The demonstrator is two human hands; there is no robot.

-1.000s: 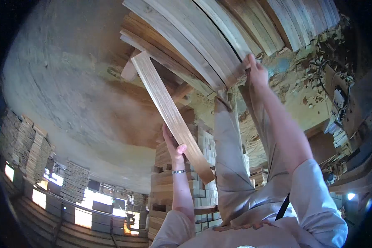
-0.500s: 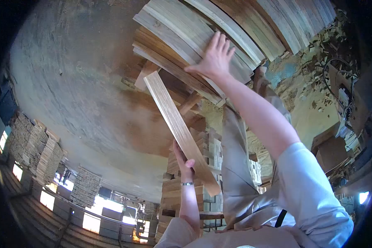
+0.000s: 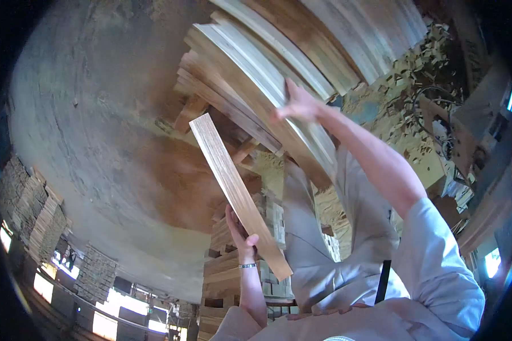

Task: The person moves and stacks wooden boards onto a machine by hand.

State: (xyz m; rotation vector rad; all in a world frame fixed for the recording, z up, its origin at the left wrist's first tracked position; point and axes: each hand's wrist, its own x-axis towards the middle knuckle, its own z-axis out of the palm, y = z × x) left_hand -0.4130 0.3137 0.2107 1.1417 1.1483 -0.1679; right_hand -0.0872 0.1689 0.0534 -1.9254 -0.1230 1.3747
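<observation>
My left hand [image 3: 242, 235] is wrapped round the lower part of a light wooden board [image 3: 233, 190], which leans up and to the left. My right hand [image 3: 302, 105], slightly blurred, grips a longer wooden plank [image 3: 254, 96] across its width, thumb on the near side and fingers on the far side. This plank has a brown face and a pale, grooved side, and is raised at an angle over the pile. Other planks [image 3: 224, 105] lie beneath it on the left, partly hidden by it.
More long planks [image 3: 330, 40] lie side by side beyond my right hand. Stacked wood blocks [image 3: 227, 273] stand beside my legs. Wood offcuts [image 3: 418, 71] and sawdust cover the floor at right. Further stacks [image 3: 96, 273] stand near the bright openings at lower left.
My right hand, earlier spread flat on the planks, has closed on one and tilted it up off the pile. The board in my left hand has shifted slightly left and down in view.
</observation>
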